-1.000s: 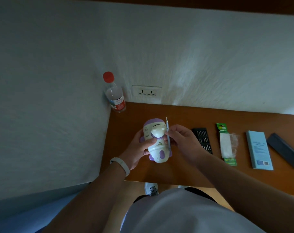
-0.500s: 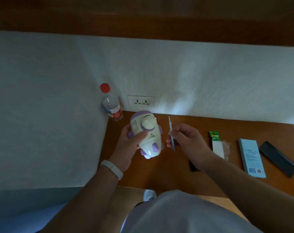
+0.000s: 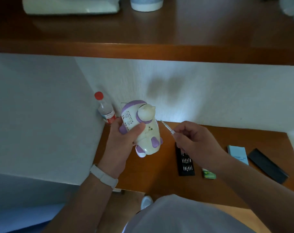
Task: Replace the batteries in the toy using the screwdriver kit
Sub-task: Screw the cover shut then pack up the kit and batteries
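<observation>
Early yet: left hand (image 3: 124, 140) is gripping the toy (image 3: 142, 128), right hand (image 3: 195, 140) fingers (image 3: 181, 132) are pinching the screwdriver (image 3: 167, 127) just right of it, tip clear, so unscrewing and battery swap are apparently waiting.

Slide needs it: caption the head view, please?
Left hand holds the toy while right hand pinches a screwdriver beside it.

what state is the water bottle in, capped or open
Capped. The red cap sits on the neck of the water bottle, which stands on the desk in the wall corner.
</observation>
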